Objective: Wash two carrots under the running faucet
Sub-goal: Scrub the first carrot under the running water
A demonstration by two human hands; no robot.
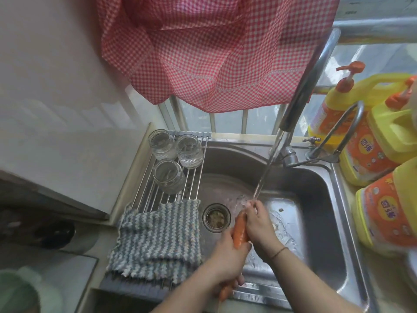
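Observation:
Water streams from the tall faucet [309,80] into the steel sink [316,190]. An orange carrot [239,232] is held over the basin, its far end in the stream. My right hand [259,224] wraps that far end, where the water lands on my fingers. My left hand [228,260] grips the carrot's near end. A second carrot [225,292] pokes out below my left hand, its tip over the sink's front rim; most of it is hidden by the hand.
The drain strainer [216,218] sits left of the carrot. A roll-up rack [194,177] over the sink's left side carries three glass jars [167,175] and a knitted cloth [155,240]. Yellow detergent bottles [383,213] crowd the right counter. A red checked curtain [214,53] hangs behind.

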